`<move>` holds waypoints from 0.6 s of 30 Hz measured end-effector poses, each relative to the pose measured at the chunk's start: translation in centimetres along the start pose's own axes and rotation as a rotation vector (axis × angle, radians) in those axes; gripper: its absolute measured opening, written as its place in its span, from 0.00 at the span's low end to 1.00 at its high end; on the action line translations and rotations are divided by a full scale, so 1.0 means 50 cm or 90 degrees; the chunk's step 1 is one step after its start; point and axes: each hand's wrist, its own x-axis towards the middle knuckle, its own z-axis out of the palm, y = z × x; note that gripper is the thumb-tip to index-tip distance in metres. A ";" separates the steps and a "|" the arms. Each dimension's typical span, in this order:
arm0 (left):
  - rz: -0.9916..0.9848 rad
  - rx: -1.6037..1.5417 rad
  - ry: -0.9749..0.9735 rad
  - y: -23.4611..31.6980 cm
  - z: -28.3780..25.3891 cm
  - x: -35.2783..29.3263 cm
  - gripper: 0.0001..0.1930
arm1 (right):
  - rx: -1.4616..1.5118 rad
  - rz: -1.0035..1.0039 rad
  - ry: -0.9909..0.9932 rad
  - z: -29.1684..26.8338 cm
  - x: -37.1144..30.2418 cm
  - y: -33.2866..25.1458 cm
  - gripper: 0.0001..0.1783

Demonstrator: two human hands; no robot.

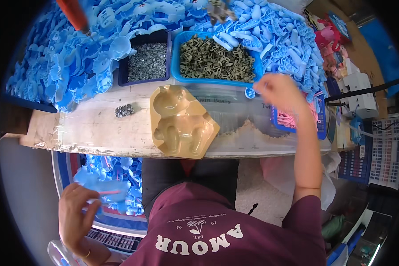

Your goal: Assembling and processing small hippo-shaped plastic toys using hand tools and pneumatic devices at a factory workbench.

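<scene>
Over the bin at lower left, my left hand (77,213) has its thumb and forefinger apart. Just past the fingertips is a motion-smeared light-blue plastic piece (119,188) with a pink strip; it looks clear of the hand. My right hand (277,88) is above the table's right side, fingers pinched together, and what is in them cannot be made out. Close under those fingertips shows a small round blue piece (250,93). Between the hands, a tan bear-shaped mould (210,126) lies on the table, its hollows facing up.
A dark tray (121,73) holds small silvery screws; a blue tray (176,66) holds brownish metal clips. Loose screws (124,111) lie left of the mould. Blue shells (80,66) heap behind. A blue basket (321,126) contains pink parts. An orange-handled tool (74,13) hangs at upper left.
</scene>
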 end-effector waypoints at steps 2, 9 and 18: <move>-0.046 0.093 0.045 -0.023 0.013 -0.018 0.15 | -0.160 -0.042 0.018 0.062 -0.021 0.000 0.20; 0.036 0.096 0.111 0.006 0.071 0.087 0.22 | -0.310 0.039 0.149 0.185 -0.022 0.053 0.21; 0.278 -0.139 0.142 0.150 0.174 0.242 0.19 | -0.080 -0.080 -0.054 0.036 -0.106 -0.042 0.11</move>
